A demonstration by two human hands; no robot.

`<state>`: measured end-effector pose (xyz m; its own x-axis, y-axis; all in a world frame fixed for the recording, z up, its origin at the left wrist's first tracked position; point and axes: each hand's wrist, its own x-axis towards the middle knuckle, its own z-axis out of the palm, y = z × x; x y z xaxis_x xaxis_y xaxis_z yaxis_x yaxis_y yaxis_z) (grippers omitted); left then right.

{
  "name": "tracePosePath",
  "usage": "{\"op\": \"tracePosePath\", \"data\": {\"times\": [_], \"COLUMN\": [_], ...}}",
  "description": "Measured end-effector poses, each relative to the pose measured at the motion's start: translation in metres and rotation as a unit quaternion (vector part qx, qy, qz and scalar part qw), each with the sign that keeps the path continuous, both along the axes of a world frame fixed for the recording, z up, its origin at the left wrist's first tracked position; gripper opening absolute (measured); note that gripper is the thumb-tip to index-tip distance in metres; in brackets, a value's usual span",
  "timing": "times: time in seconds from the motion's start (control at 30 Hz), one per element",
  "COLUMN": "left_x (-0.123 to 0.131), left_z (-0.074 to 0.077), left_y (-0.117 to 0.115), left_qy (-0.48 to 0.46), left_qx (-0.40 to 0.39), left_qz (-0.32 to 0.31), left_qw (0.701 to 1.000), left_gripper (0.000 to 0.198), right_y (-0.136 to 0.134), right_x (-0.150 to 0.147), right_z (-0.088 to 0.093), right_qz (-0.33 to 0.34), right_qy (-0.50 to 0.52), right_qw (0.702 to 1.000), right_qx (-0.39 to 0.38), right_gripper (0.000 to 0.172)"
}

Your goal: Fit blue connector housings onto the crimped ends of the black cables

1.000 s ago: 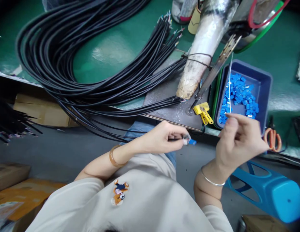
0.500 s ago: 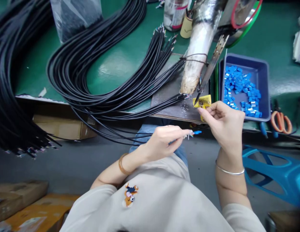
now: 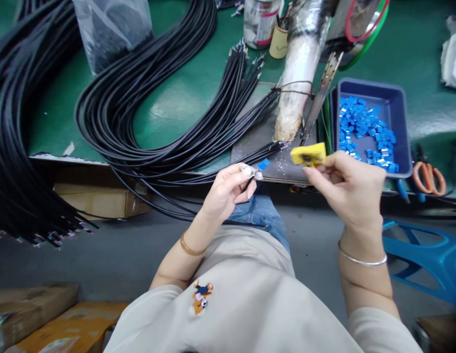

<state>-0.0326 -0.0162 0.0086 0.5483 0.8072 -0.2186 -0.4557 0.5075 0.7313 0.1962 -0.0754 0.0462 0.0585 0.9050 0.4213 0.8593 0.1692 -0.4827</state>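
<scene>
My left hand (image 3: 228, 189) pinches the end of a black cable, with thumb and fingers closed. At that end sits a small blue connector (image 3: 264, 164), with fine coloured wires beside it. Between the thumb and fingers of my right hand (image 3: 347, 186) is a small yellow block (image 3: 309, 155) with a dark patch on its front; its exact kind cannot be made out. The block is to the right of the blue connector, apart from it, above the front edge of the dark board (image 3: 250, 142).
A bundle of black cables (image 3: 147, 157) curves across the green table (image 3: 165, 110). A wrapped post (image 3: 292, 88) rises at the middle. To its right are a tray (image 3: 395, 105) of blue connectors (image 3: 360, 117) and orange-handled scissors (image 3: 428, 179). A blue stool (image 3: 422, 260) stands below.
My left hand has turned and moved up and left, carrying the cable end with the blue connector. My right hand has shifted slightly right, and the yellow block has turned in its fingers.
</scene>
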Motion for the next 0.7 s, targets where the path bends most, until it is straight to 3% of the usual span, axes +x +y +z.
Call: {"op": "tracePosePath", "data": {"times": [0.13,0.23,0.3,0.37,0.43,0.57,0.63,0.7], "left_x": [0.007,0.015,0.021,0.028,0.035,0.044,0.046,0.048], "left_z": [-0.002,-0.001,0.002,0.005,0.009,0.011,0.009,0.006], "left_y": [0.001,0.000,0.000,0.000,0.000,0.000,-0.002,-0.005], "left_qy": [0.013,0.019,0.026,0.041,0.063,0.095,0.116,0.166], "left_qx": [0.028,0.052,0.061,0.076,0.104,0.185,0.246,0.340], "left_qz": [-0.041,-0.073,-0.086,-0.095,-0.100,-0.097,-0.074,-0.027], "left_qw": [0.999,0.996,0.994,0.992,0.988,0.973,0.960,0.925], "left_gripper": [0.026,0.029,0.032,0.035,0.035,0.023,0.016,0.013], "right_y": [0.002,0.004,0.003,-0.001,-0.007,-0.014,-0.012,-0.008], "right_x": [0.009,0.019,0.020,0.015,0.006,-0.008,-0.007,-0.004], "right_z": [-0.006,-0.014,-0.015,-0.012,-0.007,-0.005,-0.009,-0.015], "right_qz": [0.020,-0.045,-0.102,-0.131,-0.115,-0.036,-0.017,0.004], "right_qy": [-0.081,-0.120,-0.122,-0.073,0.004,0.084,0.144,0.212], "right_qw": [0.994,0.987,0.985,0.989,0.991,0.996,0.988,0.971], "right_qx": [-0.073,-0.098,-0.061,0.015,0.067,-0.003,-0.060,-0.113], "right_gripper": [0.028,0.029,0.030,0.029,0.024,0.019,0.031,0.040]}}
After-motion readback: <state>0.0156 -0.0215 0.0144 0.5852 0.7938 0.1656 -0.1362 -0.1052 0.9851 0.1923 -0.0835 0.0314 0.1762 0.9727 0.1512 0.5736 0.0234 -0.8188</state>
